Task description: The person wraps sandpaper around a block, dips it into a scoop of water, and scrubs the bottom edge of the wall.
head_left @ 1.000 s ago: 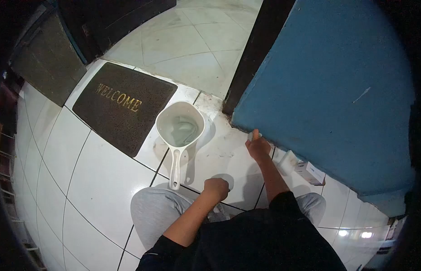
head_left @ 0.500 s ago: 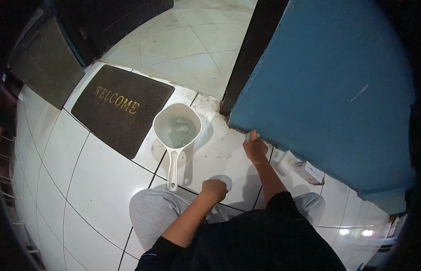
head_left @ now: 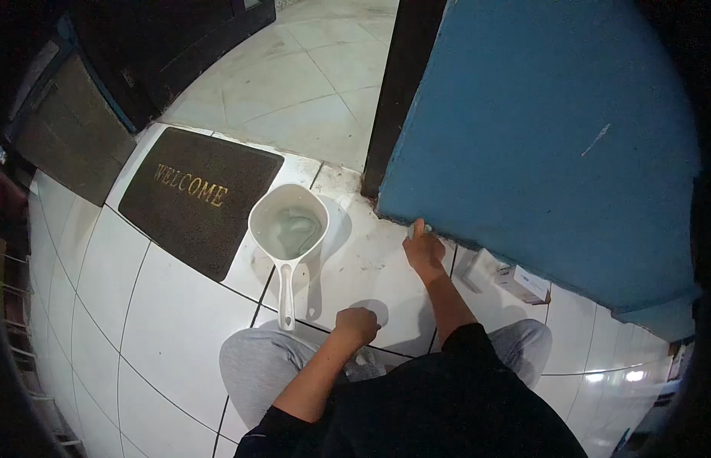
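My right hand (head_left: 423, 250) is closed on a small grey-green piece (head_left: 411, 230), pressed at the foot of the blue wall (head_left: 539, 153). Whether that piece is cloth or sponge I cannot tell. In front of my lap, my left hand (head_left: 357, 326) makes a fist just above the tiles; whatever is inside it, if anything, stays hidden. To the left of both hands stands a white water dipper (head_left: 287, 191), its handle pointing towards me. Water and a pale, folded-looking thing (head_left: 300, 229) show inside it.
A dark WELCOME mat (head_left: 199, 202) lies left of the dipper, before the open doorway. Along the wall to the right sit a white box (head_left: 523, 284) and another pale object (head_left: 483, 269). The white tiled floor (head_left: 187, 305) has dirt marks near the door frame (head_left: 382, 114).
The view has turned slightly, shifting the dipper and mat a little left and down. Both hands keep nearly the same places and stay closed.
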The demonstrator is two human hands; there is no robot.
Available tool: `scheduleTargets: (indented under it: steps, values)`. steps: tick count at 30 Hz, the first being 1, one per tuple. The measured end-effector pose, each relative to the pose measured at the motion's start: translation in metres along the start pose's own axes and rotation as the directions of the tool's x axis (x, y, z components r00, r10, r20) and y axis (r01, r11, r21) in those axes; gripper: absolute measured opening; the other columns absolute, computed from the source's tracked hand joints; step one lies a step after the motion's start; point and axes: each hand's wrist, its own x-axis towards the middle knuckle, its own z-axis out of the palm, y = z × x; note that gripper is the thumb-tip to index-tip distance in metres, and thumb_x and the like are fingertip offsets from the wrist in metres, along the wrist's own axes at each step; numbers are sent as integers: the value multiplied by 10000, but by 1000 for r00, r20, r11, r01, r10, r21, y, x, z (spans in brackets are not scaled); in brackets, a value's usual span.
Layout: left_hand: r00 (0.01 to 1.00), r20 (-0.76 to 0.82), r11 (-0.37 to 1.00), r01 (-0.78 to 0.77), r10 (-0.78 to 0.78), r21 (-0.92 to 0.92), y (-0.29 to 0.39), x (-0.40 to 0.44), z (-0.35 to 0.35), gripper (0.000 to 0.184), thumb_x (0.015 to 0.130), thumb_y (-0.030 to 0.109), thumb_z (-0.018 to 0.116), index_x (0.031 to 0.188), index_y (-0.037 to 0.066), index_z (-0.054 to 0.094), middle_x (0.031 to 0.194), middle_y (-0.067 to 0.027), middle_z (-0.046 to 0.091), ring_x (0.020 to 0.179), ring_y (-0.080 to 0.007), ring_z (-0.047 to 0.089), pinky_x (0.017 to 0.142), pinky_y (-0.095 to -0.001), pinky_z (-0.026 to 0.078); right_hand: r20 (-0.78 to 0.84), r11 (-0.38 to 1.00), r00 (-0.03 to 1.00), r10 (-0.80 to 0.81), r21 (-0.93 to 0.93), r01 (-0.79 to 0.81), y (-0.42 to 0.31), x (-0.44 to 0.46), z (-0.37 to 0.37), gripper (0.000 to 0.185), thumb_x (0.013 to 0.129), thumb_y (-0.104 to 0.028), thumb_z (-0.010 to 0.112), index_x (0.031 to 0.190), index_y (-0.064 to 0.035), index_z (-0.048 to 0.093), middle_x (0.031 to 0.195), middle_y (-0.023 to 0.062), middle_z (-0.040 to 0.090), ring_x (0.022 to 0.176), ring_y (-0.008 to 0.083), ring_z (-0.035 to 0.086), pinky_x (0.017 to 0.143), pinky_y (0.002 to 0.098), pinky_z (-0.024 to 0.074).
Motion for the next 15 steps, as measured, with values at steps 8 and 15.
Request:
scheduleTargets:
  steps: [8,15]
  values:
    - [1000,5,999,12,-12,-47,4,0,-1,351,800,354,472,865,37,608,889,-148,604,851,-294,579,704,-396,465,212,999,977,3,-39,5,0,-39,-2,456,778,-355,493,1133,-149,293,991,166,529,831,288,580,651,408,479]
    - [1000,-23,999,4,-5,-35,0,-1,-1,357,799,360,474,875,36,605,891,-146,605,846,-293,581,702,-393,466,134,999,991,-2,38,-3,4,7,-3,503,787,-390,472,1180,-157,262,1000,201,524,755,309,591,581,415,480]
